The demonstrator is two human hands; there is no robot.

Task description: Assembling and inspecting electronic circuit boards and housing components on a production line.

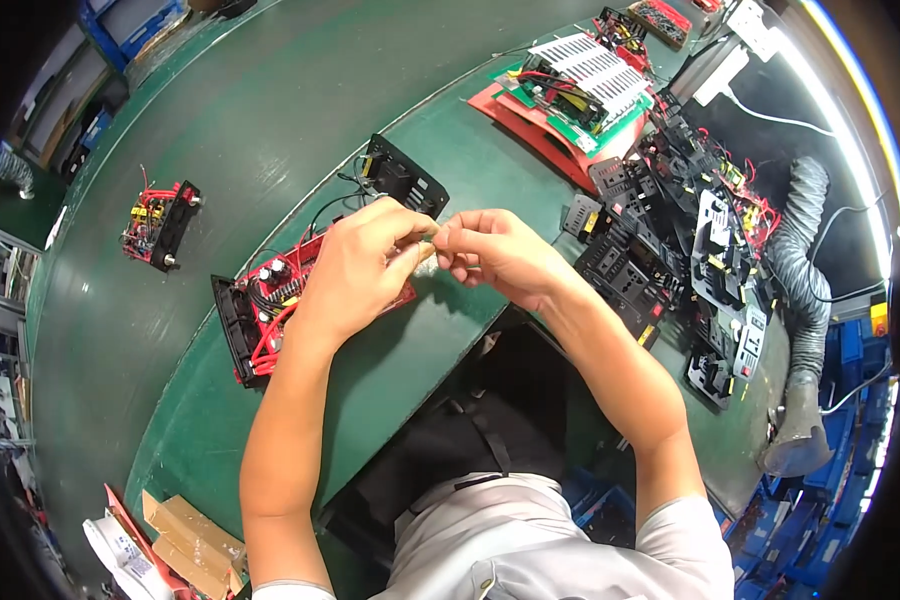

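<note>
My left hand (355, 268) and my right hand (502, 256) meet over the green work surface, thumbs and fingertips pinched close together. What they pinch is too small to make out; a small whitish bit (427, 266) shows just below the fingertips. Under and beside my left hand lies a red electronic assembly (278, 292) with capacitors and thick red wires, partly covered by the hand and forearm. A black end panel (236, 330) stands at its left end. Beyond my fingers, a second black panel (407, 178) leans upright, with dark wires running from it toward the assembly.
A similar circuit unit (158, 225) sits on the grey-green belt at left. White-finned boards (590, 75) rest on a red tray at far right. Black plastic panels (635, 265) are piled at right, beside a flexible grey duct (805, 260). A cardboard box (192, 540) is at lower left.
</note>
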